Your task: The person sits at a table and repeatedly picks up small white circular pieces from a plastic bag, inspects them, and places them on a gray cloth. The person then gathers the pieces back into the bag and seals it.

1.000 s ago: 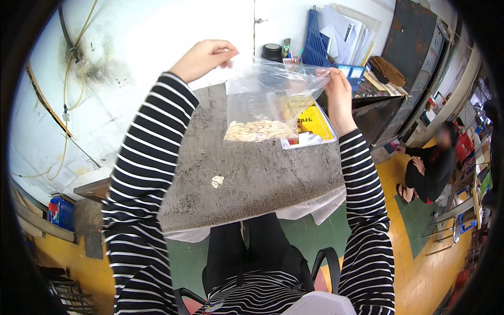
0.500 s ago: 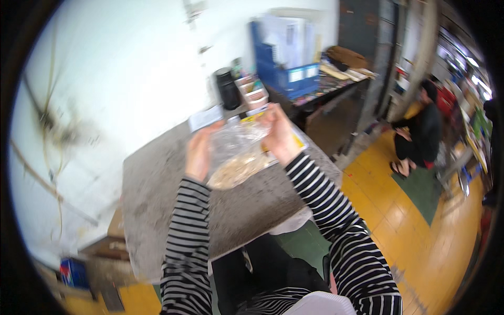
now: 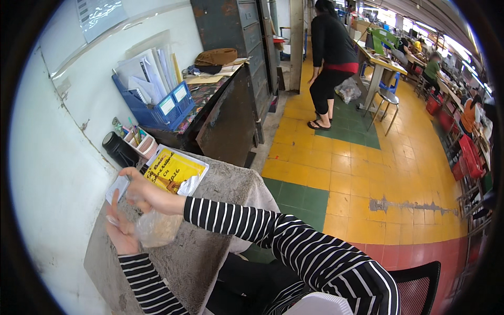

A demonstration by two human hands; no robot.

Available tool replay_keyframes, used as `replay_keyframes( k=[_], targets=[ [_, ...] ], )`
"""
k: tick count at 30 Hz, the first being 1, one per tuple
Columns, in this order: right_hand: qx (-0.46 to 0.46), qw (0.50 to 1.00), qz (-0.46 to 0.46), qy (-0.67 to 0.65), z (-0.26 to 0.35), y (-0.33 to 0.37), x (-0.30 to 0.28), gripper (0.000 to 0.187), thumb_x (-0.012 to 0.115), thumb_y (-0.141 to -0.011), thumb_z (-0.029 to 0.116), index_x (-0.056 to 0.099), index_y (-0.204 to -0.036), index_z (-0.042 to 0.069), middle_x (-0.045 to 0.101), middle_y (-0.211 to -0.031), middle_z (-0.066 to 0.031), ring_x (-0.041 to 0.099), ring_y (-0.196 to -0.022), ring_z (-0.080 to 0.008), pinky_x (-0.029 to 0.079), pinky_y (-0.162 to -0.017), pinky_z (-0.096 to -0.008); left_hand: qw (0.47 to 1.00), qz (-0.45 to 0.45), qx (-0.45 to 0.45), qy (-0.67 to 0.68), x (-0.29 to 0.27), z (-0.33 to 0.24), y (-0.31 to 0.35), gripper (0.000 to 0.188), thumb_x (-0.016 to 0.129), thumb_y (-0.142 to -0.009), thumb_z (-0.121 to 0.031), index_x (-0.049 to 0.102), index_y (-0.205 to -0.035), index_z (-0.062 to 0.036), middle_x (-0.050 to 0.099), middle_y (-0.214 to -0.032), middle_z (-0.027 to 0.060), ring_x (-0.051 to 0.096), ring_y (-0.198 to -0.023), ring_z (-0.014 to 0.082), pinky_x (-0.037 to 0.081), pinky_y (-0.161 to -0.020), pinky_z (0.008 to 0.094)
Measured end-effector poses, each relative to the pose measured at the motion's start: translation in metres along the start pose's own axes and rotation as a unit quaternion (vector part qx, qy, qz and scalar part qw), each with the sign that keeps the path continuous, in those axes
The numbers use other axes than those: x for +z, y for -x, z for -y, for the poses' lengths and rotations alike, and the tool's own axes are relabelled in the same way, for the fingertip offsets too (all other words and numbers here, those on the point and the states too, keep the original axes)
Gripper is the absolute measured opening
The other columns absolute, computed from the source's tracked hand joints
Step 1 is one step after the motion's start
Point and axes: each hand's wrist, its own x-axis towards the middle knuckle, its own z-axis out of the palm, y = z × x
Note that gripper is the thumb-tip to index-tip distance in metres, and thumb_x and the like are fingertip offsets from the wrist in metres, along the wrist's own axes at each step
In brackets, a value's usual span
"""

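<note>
A clear plastic bag (image 3: 157, 229) with light tan contents, too blurred to name, is at the left end of the fabric-covered table. My left hand (image 3: 123, 231) is at the bag's upper left, with its fingers bent around the gathered top. Reaching across from the right, my right hand (image 3: 155, 195) grips the same gathered top, its fingers slightly smeared by motion. The exact grip is partly hidden where the hands overlap. Just behind my fingers lies a small white paper (image 3: 116, 188).
Beyond my hands on the grey table cover (image 3: 223, 181) are a yellow printed booklet (image 3: 181, 169), a black bottle (image 3: 119, 149) and a pen holder (image 3: 142, 144). A blue file rack (image 3: 165, 107) stands on a dark desk. Another person (image 3: 333, 58) stoops on the tiled floor; a chair (image 3: 420, 286) is at lower right.
My view has swung to the right. My hands, earlier apart with the bag spread between them, are now close together at its gathered top. The other person has risen from a squat.
</note>
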Motion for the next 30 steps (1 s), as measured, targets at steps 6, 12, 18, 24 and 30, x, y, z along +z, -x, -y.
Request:
replay_keyframes(
  k=[6, 12, 18, 24, 30],
  targets=[
    [-0.044, 0.974, -0.005, 0.224, -0.005, 0.008, 0.026, 0.059, 0.048, -0.088, 0.000, 0.020, -0.139, 0.010, 0.048, -0.090, -0.0085, 0.054, -0.065, -0.0137, 0.044, -0.047, -0.0262, 0.937, -0.008, 0.047, -0.346, 0.010, 0.016, 0.005, 0.048, 0.054, -0.099, -0.010, 0.044, -0.146, -0.0052, 0.060, -0.087, -0.0087, 0.036, -0.053, -0.0033, 0.025, -0.046, 0.0140],
    [-0.110, 0.951, 0.001, 0.288, -0.017, 0.007, 0.026, 0.045, 0.061, -0.086, 0.003, 0.048, -0.129, 0.006, 0.053, -0.101, -0.0154, 0.060, -0.072, -0.0234, 0.052, -0.062, -0.0330, 0.957, -0.026, 0.042, -0.287, -0.037, 0.004, 0.005, 0.019, 0.052, -0.102, -0.020, 0.059, -0.113, -0.0051, 0.058, -0.083, -0.0050, 0.039, -0.052, -0.0024, 0.027, -0.045, 0.0155],
    [-0.247, 0.862, 0.067, 0.437, -0.026, 0.017, 0.024, 0.009, 0.067, -0.082, 0.006, 0.069, -0.086, -0.002, 0.054, -0.107, -0.0171, 0.063, -0.082, -0.0323, 0.052, -0.079, -0.0362, 0.975, -0.109, 0.020, -0.195, -0.041, 0.013, 0.005, 0.023, 0.049, -0.104, -0.029, 0.061, -0.102, -0.0097, 0.048, -0.069, -0.0090, 0.032, -0.046, -0.0023, 0.021, -0.040, 0.0172],
    [-0.301, 0.842, 0.045, 0.446, -0.033, 0.025, 0.030, 0.014, 0.063, -0.086, 0.007, 0.060, -0.088, -0.006, 0.055, -0.113, -0.0169, 0.064, -0.077, -0.0311, 0.053, -0.073, -0.0387, 0.950, -0.101, 0.041, -0.293, -0.019, 0.005, 0.011, 0.031, 0.048, -0.105, -0.027, 0.065, -0.114, -0.0033, 0.056, -0.080, -0.0046, 0.044, -0.058, 0.0014, 0.034, -0.050, 0.0188],
    [0.048, 0.992, -0.099, 0.068, -0.054, 0.002, 0.012, 0.012, 0.056, -0.092, 0.007, 0.058, -0.088, -0.004, 0.057, -0.085, -0.0089, 0.056, -0.066, -0.0153, 0.044, -0.055, -0.0287, 0.763, -0.151, 0.319, -0.541, 0.010, 0.041, 0.031, 0.030, 0.052, -0.101, -0.013, 0.067, -0.122, 0.0020, 0.054, -0.094, 0.0036, 0.054, -0.082, 0.0111, 0.043, -0.072, 0.0249]
  ],
)
